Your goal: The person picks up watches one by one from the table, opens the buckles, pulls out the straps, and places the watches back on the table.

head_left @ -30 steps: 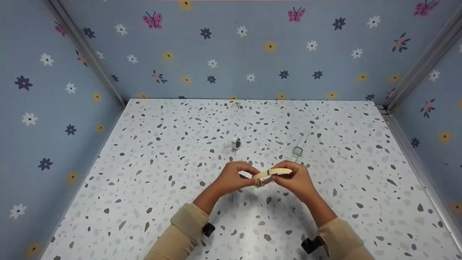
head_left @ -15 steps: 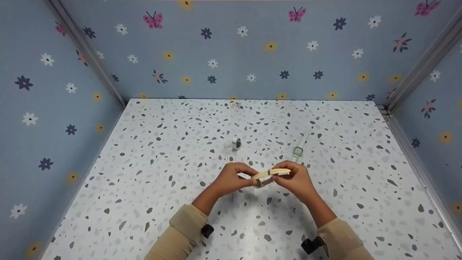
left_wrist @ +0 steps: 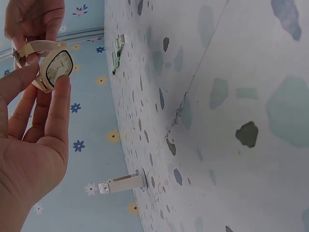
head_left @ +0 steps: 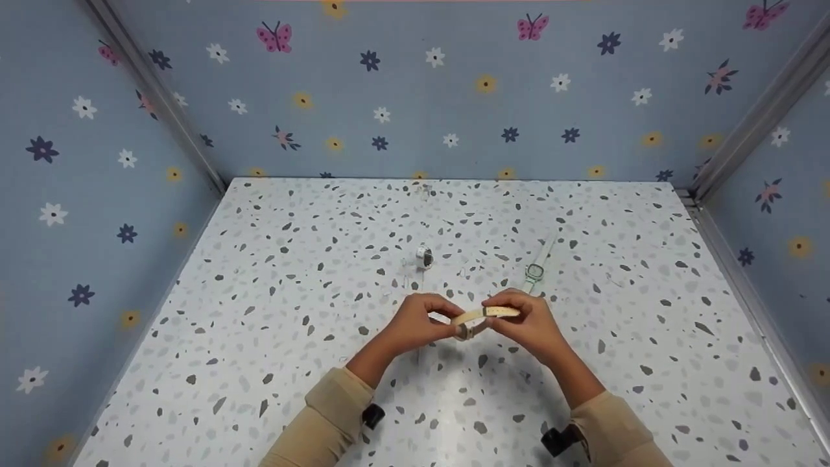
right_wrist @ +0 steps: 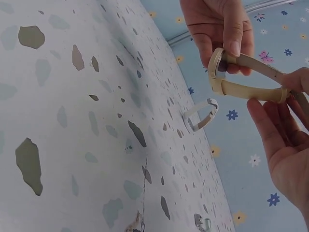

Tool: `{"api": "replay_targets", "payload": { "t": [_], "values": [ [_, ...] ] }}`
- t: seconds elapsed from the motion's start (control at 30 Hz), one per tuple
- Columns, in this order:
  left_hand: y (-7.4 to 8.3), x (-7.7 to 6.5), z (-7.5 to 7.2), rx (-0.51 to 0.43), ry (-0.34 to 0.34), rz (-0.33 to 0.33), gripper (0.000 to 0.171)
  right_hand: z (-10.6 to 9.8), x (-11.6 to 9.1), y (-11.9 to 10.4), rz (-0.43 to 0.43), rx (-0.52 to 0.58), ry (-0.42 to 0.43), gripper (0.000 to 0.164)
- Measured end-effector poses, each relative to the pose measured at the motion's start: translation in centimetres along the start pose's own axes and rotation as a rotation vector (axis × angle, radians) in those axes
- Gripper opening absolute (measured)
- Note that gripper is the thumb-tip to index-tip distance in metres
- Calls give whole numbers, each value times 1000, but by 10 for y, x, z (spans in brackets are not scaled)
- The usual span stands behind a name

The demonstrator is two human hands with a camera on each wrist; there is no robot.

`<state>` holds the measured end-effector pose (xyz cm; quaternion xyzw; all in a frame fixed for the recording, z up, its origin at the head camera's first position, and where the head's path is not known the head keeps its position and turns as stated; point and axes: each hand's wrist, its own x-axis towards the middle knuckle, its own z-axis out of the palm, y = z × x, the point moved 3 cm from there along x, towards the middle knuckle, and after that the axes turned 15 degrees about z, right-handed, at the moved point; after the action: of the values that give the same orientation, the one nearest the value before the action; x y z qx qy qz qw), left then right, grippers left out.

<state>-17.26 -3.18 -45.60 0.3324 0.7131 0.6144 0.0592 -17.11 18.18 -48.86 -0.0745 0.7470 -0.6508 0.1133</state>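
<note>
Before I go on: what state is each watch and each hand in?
Cream watch: held off the table, bent into a loop; can't tell whether fastened
White watch: on the table, looped
Green watch: on the table, stretched out
Left hand: pinching the cream watch's face end
Right hand: pinching its opposite end

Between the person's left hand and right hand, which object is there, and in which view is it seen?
A cream watch, pinched by both the left hand and the right hand; all three views show it.

Watch [left_wrist: 56, 68] between hands [head_left: 418, 320] [head_left: 535, 322], two watches [head_left: 425, 257] [head_left: 535, 272] beyond
</note>
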Motion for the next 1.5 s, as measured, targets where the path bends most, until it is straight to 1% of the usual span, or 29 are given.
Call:
{"api": "replay_targets", "payload": {
  "t": [0.13,0.2,0.33,0.47,0.53,0.67,0.73,0.83,0.97,1.0,1.2,1.3,1.33,1.5],
  "values": [
    [-1,1,2,-16,-5,-22,22,0,-1,0,-9,-34,1,18],
    [0,1,2,-19,-17,-29,24,0,-1,-1,-17,-50,-3,17],
    [3,2,4,3,-71,-8,24,1,-1,-4,-8,-83,-29,16],
    [6,4,5,48,-104,20,19,2,-2,-7,36,-135,-63,18],
    [9,4,5,66,-104,22,17,3,-3,-10,43,-166,-80,19],
    [10,5,5,81,-101,10,17,6,-8,-27,22,-210,-111,17],
    [7,5,5,78,-98,1,17,7,-11,-34,11,-217,-123,15],
    [-9,5,6,74,-91,-3,16,8,-13,-38,2,-228,-129,14],
    [-28,4,6,82,-81,10,17,8,-13,-39,5,-233,-120,13],
    [-30,4,6,83,-80,12,17,8,-13,-39,7,-236,-117,13],
    [-33,2,3,85,-61,7,16,7,-12,-39,13,-245,-108,13],
    [-33,1,2,88,-54,17,16,6,-12,-40,11,-248,-98,13],
    [-28,1,2,93,-54,20,16,6,-12,-40,9,-248,-93,13],
    [-29,0,0,121,-46,38,16,5,-12,-40,-6,-254,-75,13]
  ]
}}
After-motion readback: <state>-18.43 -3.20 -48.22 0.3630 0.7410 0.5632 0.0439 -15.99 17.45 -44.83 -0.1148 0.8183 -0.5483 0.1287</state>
